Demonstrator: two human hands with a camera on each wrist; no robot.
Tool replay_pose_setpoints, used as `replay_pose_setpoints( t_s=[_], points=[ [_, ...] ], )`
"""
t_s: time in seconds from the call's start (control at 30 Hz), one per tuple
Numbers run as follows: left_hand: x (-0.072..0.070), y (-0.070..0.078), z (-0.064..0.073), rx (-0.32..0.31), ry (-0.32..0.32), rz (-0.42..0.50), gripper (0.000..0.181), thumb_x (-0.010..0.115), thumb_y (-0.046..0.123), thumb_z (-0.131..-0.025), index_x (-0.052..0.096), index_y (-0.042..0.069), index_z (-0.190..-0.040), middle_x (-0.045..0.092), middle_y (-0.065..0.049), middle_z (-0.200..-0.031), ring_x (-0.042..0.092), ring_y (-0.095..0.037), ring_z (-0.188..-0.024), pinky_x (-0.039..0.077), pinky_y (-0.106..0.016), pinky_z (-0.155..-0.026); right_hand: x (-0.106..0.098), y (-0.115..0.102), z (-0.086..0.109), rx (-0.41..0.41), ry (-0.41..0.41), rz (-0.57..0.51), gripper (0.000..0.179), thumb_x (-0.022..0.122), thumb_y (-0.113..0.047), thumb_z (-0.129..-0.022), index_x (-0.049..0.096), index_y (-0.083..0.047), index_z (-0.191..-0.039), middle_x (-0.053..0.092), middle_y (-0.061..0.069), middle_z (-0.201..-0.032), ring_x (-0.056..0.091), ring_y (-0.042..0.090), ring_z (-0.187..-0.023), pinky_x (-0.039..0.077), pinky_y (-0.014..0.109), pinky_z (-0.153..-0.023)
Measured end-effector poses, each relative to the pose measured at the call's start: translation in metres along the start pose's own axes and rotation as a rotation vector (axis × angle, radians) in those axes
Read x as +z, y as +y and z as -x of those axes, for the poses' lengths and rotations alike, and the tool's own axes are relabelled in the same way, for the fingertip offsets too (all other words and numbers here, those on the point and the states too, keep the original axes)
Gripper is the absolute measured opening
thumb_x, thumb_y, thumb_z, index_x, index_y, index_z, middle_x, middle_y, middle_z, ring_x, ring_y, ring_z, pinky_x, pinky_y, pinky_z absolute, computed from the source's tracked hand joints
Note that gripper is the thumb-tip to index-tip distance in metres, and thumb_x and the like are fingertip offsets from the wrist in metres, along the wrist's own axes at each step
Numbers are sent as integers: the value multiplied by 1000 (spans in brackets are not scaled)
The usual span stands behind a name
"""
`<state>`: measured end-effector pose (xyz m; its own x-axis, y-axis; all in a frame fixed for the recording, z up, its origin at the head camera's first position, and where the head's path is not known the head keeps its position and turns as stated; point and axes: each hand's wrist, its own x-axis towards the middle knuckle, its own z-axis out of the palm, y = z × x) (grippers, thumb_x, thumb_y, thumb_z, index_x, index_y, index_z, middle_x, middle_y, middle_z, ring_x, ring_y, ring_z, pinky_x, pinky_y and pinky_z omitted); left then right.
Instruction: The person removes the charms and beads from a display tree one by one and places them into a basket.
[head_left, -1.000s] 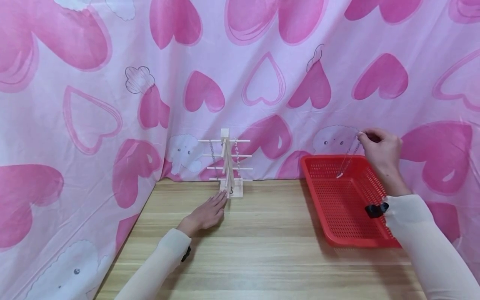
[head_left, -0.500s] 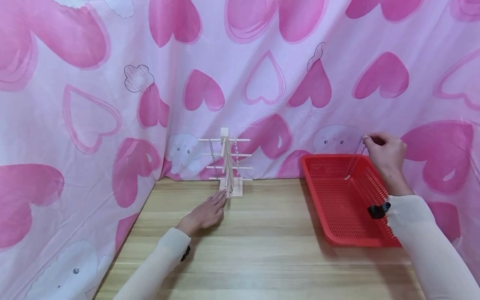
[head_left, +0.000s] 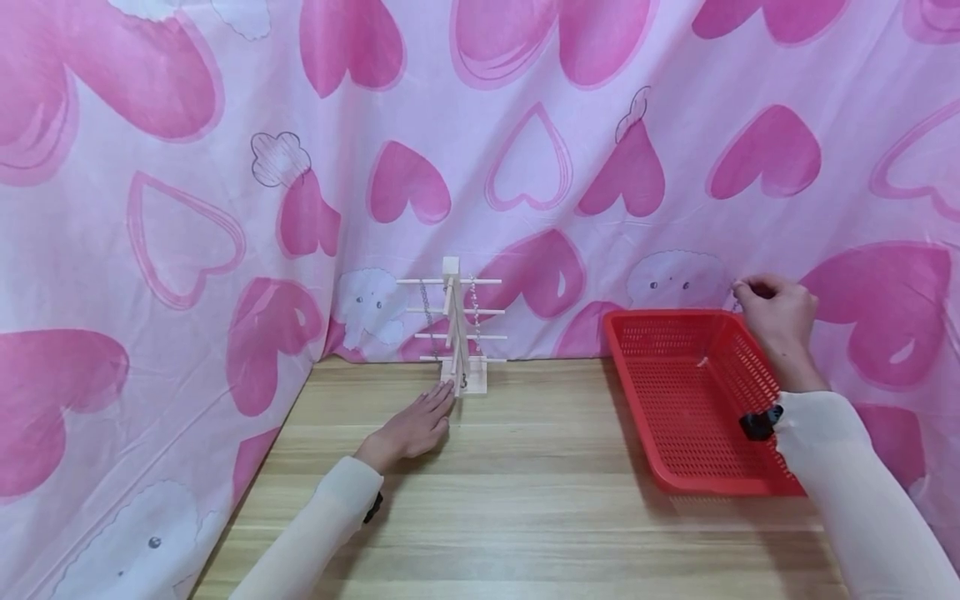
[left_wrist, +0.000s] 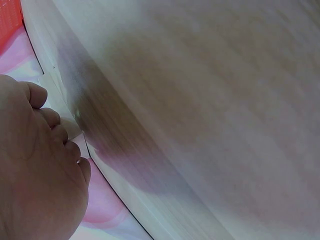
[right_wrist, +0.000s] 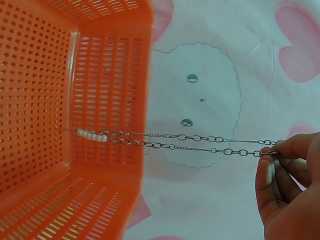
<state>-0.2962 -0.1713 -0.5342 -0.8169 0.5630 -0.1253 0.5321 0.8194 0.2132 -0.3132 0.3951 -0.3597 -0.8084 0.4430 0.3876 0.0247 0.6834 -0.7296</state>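
— Pink heart-printed cloth behind; what's held?
— Silver pearl-beaded chain, dangled into red plastic basket, pinched by right hand, three o'clock; nothing by straight-fingered left hand, seven o'clock. Lifting, apparently; snag-free raising is needed.

The head camera looks forward and down across the table. Wrist cameras look closely past left hand and right hand; head and right-wrist views share the basket.

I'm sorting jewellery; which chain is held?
The silvery metal chain with white beads, pinched by the right hand; the other chains hang on the pale wooden rack.
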Motion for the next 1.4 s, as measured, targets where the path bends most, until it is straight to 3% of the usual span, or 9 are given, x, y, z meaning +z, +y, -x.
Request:
replay_pose_setpoints(
  t_s=[0.2, 0.43, 0.5, 0.57, 0.67, 0.8, 0.97, 1.27, 1.4],
  points=[
    [-5, 6, 3, 15, 21, 70, 61, 32, 23, -112, 24, -4, -167, 14, -20, -179, 14, -40, -166, 18, -58, -135, 2, 8, -1, 57, -66, 22, 48, 56, -49, -105, 76, -11, -128, 51, -33, -79, 54, 7, -87, 43, 7, -69],
    [-6, 7, 4, -1, 12, 46, 61, 30, 25, -113, 23, -1, -168, 12, -16, -180, 13, -36, -167, 18, -54, -136, 9, 23, -7, 7, -20, 74, 40, 59, -39, -102, 79, -7, -118, 39, -47, -62, 46, -9, -75, 40, 14, -72],
    [-7, 7, 4, -7, 4, 35, 60, 29, 26, -114, 23, 0, -168, 11, -15, -180, 12, -35, -167, 18, -52, -136, 13, 27, -8, -11, -23, 101, 40, 60, -36, -102, 79, -5, -118, 62, -32, -69, 51, -4, -80, 40, 19, -75],
    [-7, 8, 4, -13, -1, 26, 60, 29, 27, -115, 23, 1, -168, 11, -14, -180, 12, -33, -168, 18, -50, -136, 16, 31, -8, -19, -48, 121, 42, 59, -35, -103, 78, -2, -121, 78, -6, -87, 58, 9, -90, 41, 25, -80],
    [-7, 8, 5, -17, -3, 22, 59, 28, 27, -115, 23, 1, -168, 11, -13, -180, 12, -33, -168, 18, -50, -136, 21, 37, -7, -21, -101, 137, 44, 57, -33, -105, 75, 2, -124, 72, 31, -121, 59, 31, -103, 42, 31, -80],
    [-8, 8, 5, -13, -5, 20, 60, 29, 27, -115, 23, 1, -168, 11, -14, -180, 13, -34, -167, 19, -51, -136, 27, 45, -3, -11, -166, 135, 44, 55, -31, -107, 71, 5, -126, 69, 33, -122, 60, 36, -104, 43, 30, -75],
    [-7, 7, 4, -6, 5, 33, 60, 30, 25, -114, 23, -1, -168, 12, -16, -180, 13, -35, -167, 18, -52, -136, 34, 54, -2, -29, -187, 150, 44, 57, -29, -107, 71, 8, -125, 68, 36, -121, 61, 43, -106, 43, 35, -75],
    [-8, 7, 3, 2, 14, 42, 61, 31, 23, -112, 24, -2, -167, 15, -18, -179, 15, -38, -166, 19, -55, -135, 45, 68, 4, 6, -257, 164, 43, 56, -25, -108, 67, 10, -130, 66, 37, -126, 58, 48, -113, 53, 63, -97],
    [-9, 8, 4, -12, -2, 23, 61, 28, 26, -114, 23, 0, -168, 12, -14, -180, 13, -34, -167, 19, -51, -136, 47, 72, 8, 51, -311, 160, 45, 56, -24, -109, 64, 10, -137, 64, 37, -131, 59, 50, -115, 55, 67, -105]
  ],
)
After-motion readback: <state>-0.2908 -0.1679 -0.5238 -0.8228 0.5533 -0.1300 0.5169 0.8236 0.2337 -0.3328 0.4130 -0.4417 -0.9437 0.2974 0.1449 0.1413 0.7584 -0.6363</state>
